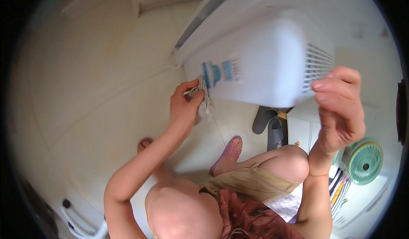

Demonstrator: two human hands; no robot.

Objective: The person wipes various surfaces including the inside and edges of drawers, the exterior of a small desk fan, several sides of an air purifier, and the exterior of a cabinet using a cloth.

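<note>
My left hand (187,100) pinches a crumpled grey-white cloth (206,105) between thumb and fingers. The cloth meets the lower left edge of a white plastic body (258,66), beside its blue printed label with a barcode (222,71). Blur softens the white body, and its exact kind is unclear. A latticed grille (316,63) forms its right side. My right hand (342,108) is raised at the grille's lower end, its fingers curled and fingertips near the lattice. Whether those fingertips grip the white body cannot be told.
Dark grey slippers (265,120) lie below the white body, beside a small white cabinet (298,127) with a round knob. A green round fan (365,163) stands at the right. White curved tubing (81,221) is at lower left. My bent knees and purple sandal (228,152) are below.
</note>
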